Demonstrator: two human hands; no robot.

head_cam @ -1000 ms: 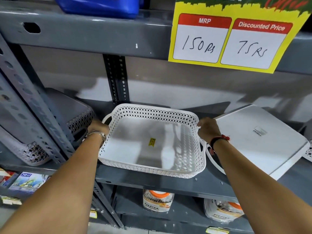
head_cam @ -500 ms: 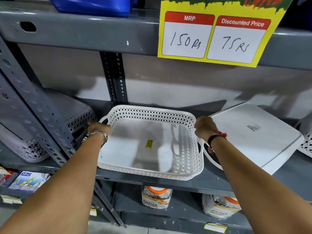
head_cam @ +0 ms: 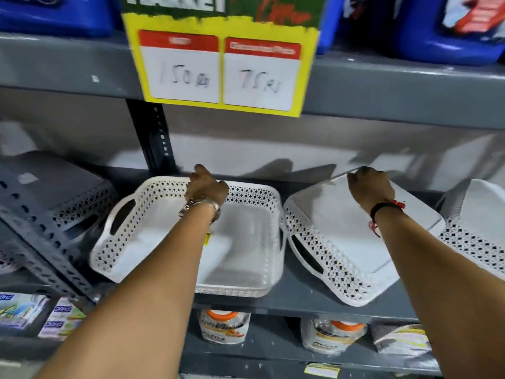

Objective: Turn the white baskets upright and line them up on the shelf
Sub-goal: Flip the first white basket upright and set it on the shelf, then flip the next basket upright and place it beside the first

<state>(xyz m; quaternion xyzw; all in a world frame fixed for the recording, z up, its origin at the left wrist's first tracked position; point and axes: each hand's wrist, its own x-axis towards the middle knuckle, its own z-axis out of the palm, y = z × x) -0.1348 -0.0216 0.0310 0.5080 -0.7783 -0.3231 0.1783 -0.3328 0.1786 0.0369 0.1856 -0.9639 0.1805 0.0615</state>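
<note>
One white lattice basket (head_cam: 246,242) stands upright on the grey shelf (head_cam: 300,298), centre. My left hand (head_cam: 207,187) hovers over its far rim, fingers loose, gripping nothing I can see. To its right a second white basket (head_cam: 341,242) lies upside down and tilted, its flat bottom facing me. My right hand (head_cam: 371,187) has its fingers curled over that basket's far edge. A third white basket (head_cam: 478,228) lies overturned at the far right, partly cut off by the frame.
A grey basket (head_cam: 62,187) lies overturned at the left behind a slanted perforated brace (head_cam: 35,242). A yellow price sign (head_cam: 218,69) hangs from the shelf above, near a dark upright post (head_cam: 155,138). Orange-lidded jars (head_cam: 222,326) stand on the shelf below.
Both hands have let go of the upright basket's handles. My left hand moved right over its far rim; my right hand moved right onto the overturned basket's far edge. The view shifted right.
</note>
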